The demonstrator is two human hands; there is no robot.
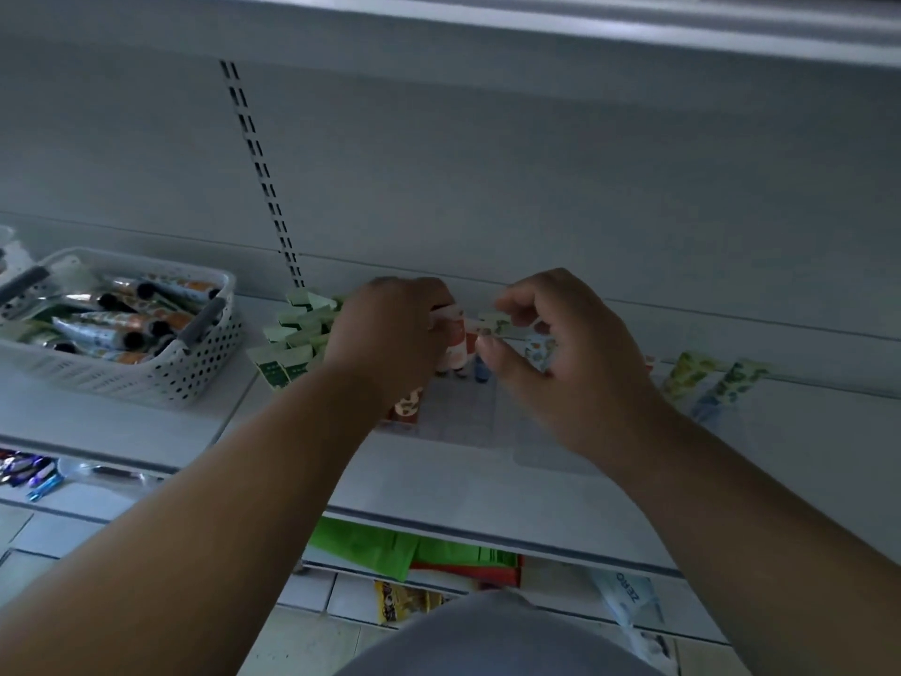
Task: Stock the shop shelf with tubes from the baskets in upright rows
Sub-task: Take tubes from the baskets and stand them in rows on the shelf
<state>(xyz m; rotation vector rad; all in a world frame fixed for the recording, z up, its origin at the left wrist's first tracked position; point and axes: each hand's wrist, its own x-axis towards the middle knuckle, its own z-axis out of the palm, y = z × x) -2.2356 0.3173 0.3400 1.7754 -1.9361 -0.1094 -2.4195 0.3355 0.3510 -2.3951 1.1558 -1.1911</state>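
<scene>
Head view: left hand (390, 334) hides its gripped tube (451, 351); right hand (560, 353) pinches a blurred tube crimp (492, 325).

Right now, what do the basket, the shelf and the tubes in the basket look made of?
Basket: white moulded plastic, matte; a regular grid of punched holes in its wall, grey handles.
Shelf: looks like painted sheet metal, pale and smooth, with a slotted upright in the back panel; dim light leaves it open.
Tubes in the basket: soft printed plastic or laminate, slightly glossy highlights, black caps.
</scene>
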